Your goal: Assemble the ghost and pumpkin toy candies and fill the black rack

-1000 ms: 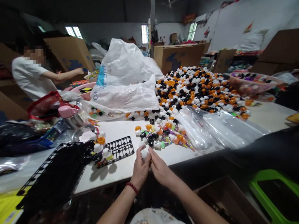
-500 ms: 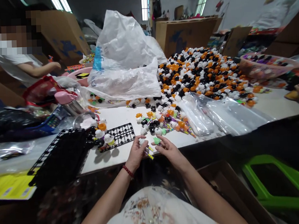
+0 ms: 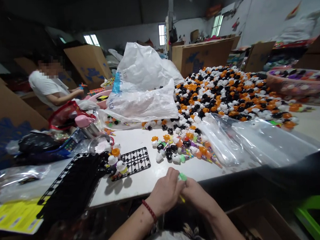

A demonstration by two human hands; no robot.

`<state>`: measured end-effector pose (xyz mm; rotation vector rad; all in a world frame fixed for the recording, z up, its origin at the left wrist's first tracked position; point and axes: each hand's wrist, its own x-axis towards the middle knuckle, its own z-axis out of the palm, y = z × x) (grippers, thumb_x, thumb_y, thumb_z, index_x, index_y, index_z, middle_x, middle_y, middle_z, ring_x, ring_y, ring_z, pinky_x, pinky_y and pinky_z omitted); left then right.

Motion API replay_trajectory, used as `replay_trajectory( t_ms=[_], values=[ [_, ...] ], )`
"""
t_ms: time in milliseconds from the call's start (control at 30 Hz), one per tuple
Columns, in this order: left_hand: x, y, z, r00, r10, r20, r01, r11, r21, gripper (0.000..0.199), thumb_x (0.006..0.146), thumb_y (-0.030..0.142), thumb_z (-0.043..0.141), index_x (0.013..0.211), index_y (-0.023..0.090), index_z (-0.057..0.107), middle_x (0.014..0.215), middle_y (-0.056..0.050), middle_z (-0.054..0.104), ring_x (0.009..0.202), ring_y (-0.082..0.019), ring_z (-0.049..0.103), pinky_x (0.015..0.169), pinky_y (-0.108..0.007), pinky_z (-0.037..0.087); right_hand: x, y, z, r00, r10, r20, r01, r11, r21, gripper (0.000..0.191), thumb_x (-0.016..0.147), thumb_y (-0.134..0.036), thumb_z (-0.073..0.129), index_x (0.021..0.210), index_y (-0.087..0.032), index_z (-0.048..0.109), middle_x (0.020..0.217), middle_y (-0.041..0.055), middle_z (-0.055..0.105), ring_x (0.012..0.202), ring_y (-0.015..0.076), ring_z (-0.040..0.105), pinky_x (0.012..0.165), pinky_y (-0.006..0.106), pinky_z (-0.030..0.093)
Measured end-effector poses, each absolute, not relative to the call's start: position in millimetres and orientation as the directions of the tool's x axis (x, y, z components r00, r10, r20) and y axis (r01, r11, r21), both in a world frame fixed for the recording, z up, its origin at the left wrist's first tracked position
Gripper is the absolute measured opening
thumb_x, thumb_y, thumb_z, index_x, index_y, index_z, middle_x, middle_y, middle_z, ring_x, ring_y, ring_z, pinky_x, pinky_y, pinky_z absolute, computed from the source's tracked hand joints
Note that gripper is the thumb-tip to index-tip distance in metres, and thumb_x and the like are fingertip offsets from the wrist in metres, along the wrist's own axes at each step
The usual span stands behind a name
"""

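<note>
My left hand (image 3: 166,189), with a dark red bead bracelet at its wrist, is closed just beyond the table's front edge, its fingers against my right hand (image 3: 198,195). My right hand is also closed. Between them a small pale green figure top (image 3: 182,176) sticks up, and a yellow stick end (image 3: 182,199) shows below. My fingers hide the rest. Ahead lies a loose cluster of figure-topped sticks (image 3: 203,150). To the left, a black grid rack (image 3: 140,158) bears several upright ones with white and orange tops (image 3: 115,152).
Behind stands a large heap of orange, black and white figure tops (image 3: 222,93). Clear plastic bags (image 3: 271,140) lie right, a white sack (image 3: 145,85) at the back. Stacked black racks (image 3: 70,186) and a pink-lidded flask (image 3: 85,124) are left. A co-worker (image 3: 51,85) sits far left.
My hands, apart before with a white-topped piece at the left and a green-topped one at the right, have come together. The white top is now hidden. The camera view has tilted up.
</note>
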<state>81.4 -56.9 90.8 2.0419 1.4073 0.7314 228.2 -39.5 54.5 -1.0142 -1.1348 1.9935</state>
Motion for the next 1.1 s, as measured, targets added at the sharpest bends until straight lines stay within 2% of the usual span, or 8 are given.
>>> replay_trajectory(
  t_ms=[133,333,433,533,633,767,933,1100],
  values=[
    [86.6,-30.4,104.0,0.354,0.926,0.129,0.696,-0.353,0.625,0.03,0.098,0.04,0.038,0.119,0.025,0.053,0.106,-0.006,0.06,0.083,-0.02,0.059,0.073,-0.031,0.045,241.4,-43.0,57.4,-0.51,0.801,-0.314,-0.197,-0.464,-0.864,0.027,0.072,-0.039,0.078,0.073,-0.015,0.065,0.065,0.0005,0.061,0.058,0.0112,0.051,0.055,0.023,0.039],
    [69.9,60.5,99.2,-0.1,0.984,0.146,0.736,-0.026,0.677,0.032,0.096,0.047,0.041,0.092,0.021,0.058,0.083,-0.003,0.064,0.074,-0.017,0.059,0.067,-0.028,0.044,264.1,-44.3,52.0,-0.398,0.83,-0.391,-0.326,-0.526,-0.785,0.039,0.067,-0.041,0.085,0.094,-0.017,0.069,0.086,0.0026,0.065,0.077,0.0142,0.059,0.073,0.027,0.051],
    [47.4,108.9,89.1,-0.303,0.942,0.144,0.762,0.149,0.63,0.024,0.093,0.035,0.046,0.102,0.017,0.059,0.1,-0.01,0.065,0.094,-0.022,0.061,0.083,-0.033,0.045,274.8,-45.5,45.4,-0.419,0.83,-0.368,-0.306,-0.511,-0.803,0.039,0.074,-0.049,0.078,0.089,-0.015,0.069,0.083,0.0044,0.065,0.073,0.0143,0.059,0.065,0.026,0.051],
    [25.8,146.4,81.3,-0.373,0.92,0.116,0.755,0.228,0.615,0.033,0.083,0.025,0.057,0.114,0.013,0.059,0.118,-0.018,0.06,0.114,-0.029,0.055,0.097,-0.039,0.039,281.6,-49.4,39.0,-0.446,0.826,-0.346,-0.237,-0.482,-0.844,0.043,0.079,-0.055,0.071,0.081,-0.012,0.067,0.075,0.0053,0.064,0.064,0.0122,0.057,0.056,0.023,0.046],
    [12.4,171.8,76.2,-0.395,0.918,0.019,0.715,0.295,0.634,0.03,0.068,0.021,0.07,0.098,0.016,0.066,0.111,-0.017,0.064,0.113,-0.033,0.057,0.095,-0.04,0.04,283.7,-52.8,37.8,-0.406,0.839,-0.362,-0.167,-0.458,-0.873,0.047,0.075,-0.059,0.073,0.075,-0.013,0.063,0.067,0.003,0.061,0.055,0.0099,0.054,0.051,0.021,0.041],
    [9.2,184.3,70.4,-0.416,0.905,-0.089,0.602,0.347,0.719,0.021,0.058,0.018,0.076,0.072,0.018,0.06,0.089,-0.012,0.068,0.102,-0.032,0.062,0.087,-0.036,0.044,282.1,-48.3,48.5,-0.342,0.864,-0.37,-0.074,-0.418,-0.905,0.055,0.079,-0.066,0.064,0.062,-0.014,0.057,0.054,-0.0007,0.052,0.047,0.007,0.046,0.047,0.02,0.035],
    [19.3,163.7,68.0,-0.471,0.876,-0.105,0.329,0.285,0.9,0.028,0.073,0.032,0.071,0.088,0.019,0.051,0.09,-0.006,0.064,0.087,-0.02,0.064,0.076,-0.031,0.048,276.5,-34.4,53.9,-0.241,0.892,-0.382,-0.07,-0.408,-0.91,0.055,0.078,-0.067,0.063,0.065,-0.015,0.057,0.053,-0.0024,0.051,0.045,0.0062,0.042,0.044,0.02,0.028],
    [26.6,128.9,86.2,-0.364,0.909,-0.204,-0.058,0.197,0.979,0.025,0.084,0.039,0.06,0.092,0.019,0.047,0.08,-0.002,0.063,0.063,-0.009,0.061,0.062,-0.022,0.049,265.9,-31.3,47.4,-0.263,0.894,-0.363,-0.137,-0.407,-0.903,0.047,0.078,-0.062,0.067,0.075,-0.016,0.059,0.061,-0.0012,0.055,0.05,0.0073,0.044,0.045,0.019,0.029]
  ],
)
